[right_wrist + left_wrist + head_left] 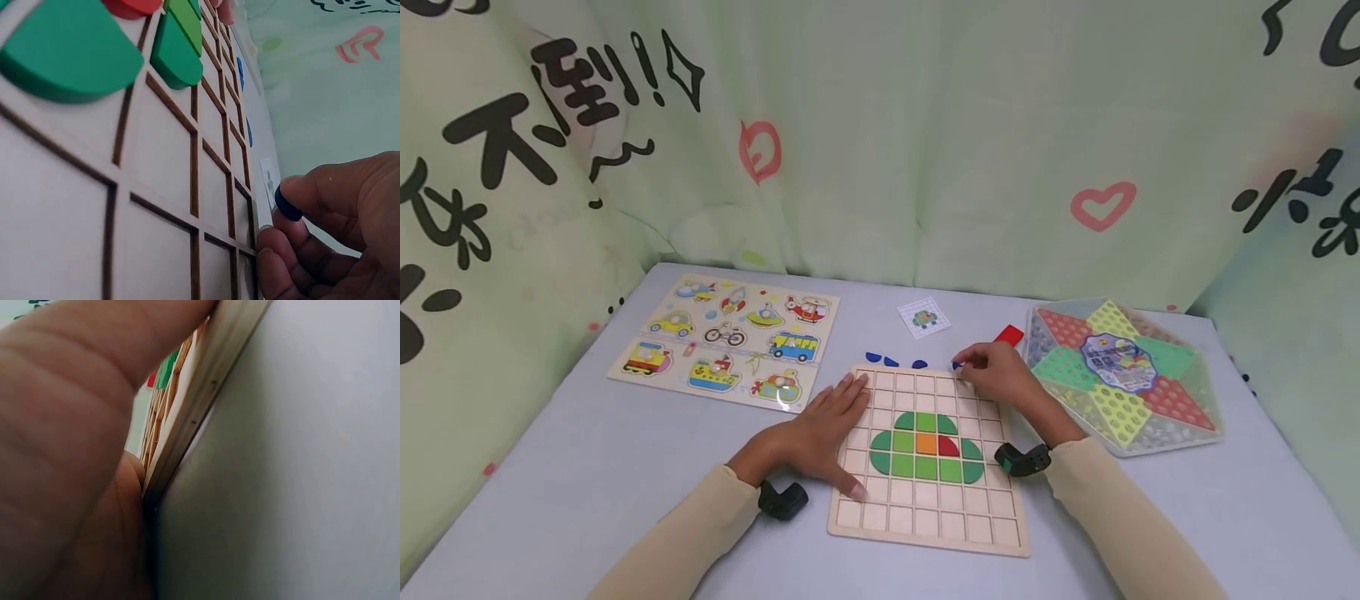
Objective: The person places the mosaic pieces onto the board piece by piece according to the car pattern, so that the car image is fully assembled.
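A wooden grid board (pixel 929 523) lies on the table with several green pieces (pixel 925 468), an orange square (pixel 927 442) and a red rounded piece (pixel 948 447) set in its middle cells. My left hand (pixel 820 433) rests with spread fingers on the board's left edge. Beyond the far right corner, my right hand (pixel 996 375) pinches a small blue rounded piece (pixel 287 205) between thumb and fingertips. Three more blue pieces (pixel 920 364) lie in a row along the board's far edge. In the left wrist view, the thumb (pixel 69 419) hides most of the board.
Behind the board lies a small pattern card (pixel 923 317). A red piece (pixel 1011 335) sits past my right hand, beside a clear hexagonal case (pixel 1123 375) with a coloured star. At the left is a vehicle picture puzzle (pixel 722 342). A printed curtain (pixel 925 167) hangs behind the table.
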Action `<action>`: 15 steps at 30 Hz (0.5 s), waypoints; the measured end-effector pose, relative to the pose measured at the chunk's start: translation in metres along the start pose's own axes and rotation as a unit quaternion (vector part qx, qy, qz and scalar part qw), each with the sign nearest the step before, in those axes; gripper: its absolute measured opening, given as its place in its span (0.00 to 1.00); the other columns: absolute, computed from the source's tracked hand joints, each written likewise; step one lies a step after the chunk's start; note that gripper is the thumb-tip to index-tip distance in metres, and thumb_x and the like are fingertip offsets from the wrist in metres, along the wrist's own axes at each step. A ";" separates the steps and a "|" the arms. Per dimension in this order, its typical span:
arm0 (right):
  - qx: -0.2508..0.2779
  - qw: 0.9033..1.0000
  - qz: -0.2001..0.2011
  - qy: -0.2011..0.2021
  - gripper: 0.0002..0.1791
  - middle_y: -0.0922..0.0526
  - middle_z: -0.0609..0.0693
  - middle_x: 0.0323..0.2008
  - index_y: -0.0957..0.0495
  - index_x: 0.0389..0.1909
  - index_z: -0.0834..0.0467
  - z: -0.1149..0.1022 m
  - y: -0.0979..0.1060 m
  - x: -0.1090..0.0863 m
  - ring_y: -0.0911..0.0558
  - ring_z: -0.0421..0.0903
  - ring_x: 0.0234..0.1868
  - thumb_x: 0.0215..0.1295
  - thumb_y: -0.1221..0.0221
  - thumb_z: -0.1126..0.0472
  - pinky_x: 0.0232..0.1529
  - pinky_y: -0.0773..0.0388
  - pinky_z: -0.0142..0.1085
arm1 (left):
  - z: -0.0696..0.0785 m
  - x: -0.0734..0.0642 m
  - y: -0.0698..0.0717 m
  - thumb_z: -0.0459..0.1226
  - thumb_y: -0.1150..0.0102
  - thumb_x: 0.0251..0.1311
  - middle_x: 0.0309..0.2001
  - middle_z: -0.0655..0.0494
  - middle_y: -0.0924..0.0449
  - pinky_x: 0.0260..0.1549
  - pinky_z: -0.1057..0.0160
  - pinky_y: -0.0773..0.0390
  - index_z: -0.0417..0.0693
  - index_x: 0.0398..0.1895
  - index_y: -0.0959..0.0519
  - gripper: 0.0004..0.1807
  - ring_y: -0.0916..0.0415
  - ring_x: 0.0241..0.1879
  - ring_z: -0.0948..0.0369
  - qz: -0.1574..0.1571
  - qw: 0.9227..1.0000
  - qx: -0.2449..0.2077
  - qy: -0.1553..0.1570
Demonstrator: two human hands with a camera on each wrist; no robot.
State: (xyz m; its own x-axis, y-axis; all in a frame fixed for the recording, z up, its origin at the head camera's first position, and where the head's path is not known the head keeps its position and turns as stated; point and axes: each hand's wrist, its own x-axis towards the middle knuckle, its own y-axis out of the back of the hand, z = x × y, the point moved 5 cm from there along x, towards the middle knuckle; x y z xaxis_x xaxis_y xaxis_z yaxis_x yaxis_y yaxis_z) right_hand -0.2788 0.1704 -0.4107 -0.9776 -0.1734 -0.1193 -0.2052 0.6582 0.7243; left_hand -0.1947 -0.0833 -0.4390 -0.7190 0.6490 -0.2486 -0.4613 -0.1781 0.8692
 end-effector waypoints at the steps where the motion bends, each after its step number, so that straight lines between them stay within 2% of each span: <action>1: 0.001 1.000 -0.001 0.007 0.10 0.19 0.55 0.37 0.17 0.44 0.63 -0.001 0.000 -0.003 0.24 0.51 0.38 0.65 0.41 0.64 0.38 0.22 0.36 | 0.000 0.000 0.000 0.69 0.32 0.38 0.78 0.51 0.74 0.70 0.51 0.70 0.42 0.78 0.60 0.72 0.81 0.74 0.55 0.000 1.000 0.000 0.000; 9: 0.025 0.995 -0.021 0.097 0.07 0.17 0.52 0.36 0.16 0.41 0.64 -0.008 0.005 -0.023 0.22 0.48 0.35 0.64 0.39 0.68 0.38 0.21 0.36 | -0.001 0.000 0.000 0.70 0.33 0.37 0.78 0.52 0.75 0.70 0.52 0.70 0.43 0.78 0.60 0.73 0.82 0.74 0.56 -0.002 1.000 0.004 0.008; 15: 0.035 0.995 -0.040 0.090 0.07 0.16 0.52 0.38 0.16 0.41 0.63 -0.009 0.004 -0.035 0.21 0.47 0.37 0.64 0.38 0.68 0.40 0.21 0.33 | 0.000 0.000 0.000 0.69 0.33 0.38 0.78 0.51 0.73 0.70 0.51 0.70 0.43 0.78 0.60 0.72 0.81 0.74 0.55 -0.001 1.000 0.003 0.004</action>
State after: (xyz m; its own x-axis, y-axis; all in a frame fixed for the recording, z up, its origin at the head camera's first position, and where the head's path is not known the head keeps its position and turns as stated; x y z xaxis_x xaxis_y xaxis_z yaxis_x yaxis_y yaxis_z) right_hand -0.2453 0.1724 -0.3977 -0.9352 -0.3510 -0.0475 -0.2909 0.6847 0.6682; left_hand -0.1949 -0.0830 -0.4390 -0.7222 0.6432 -0.2543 -0.4599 -0.1719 0.8711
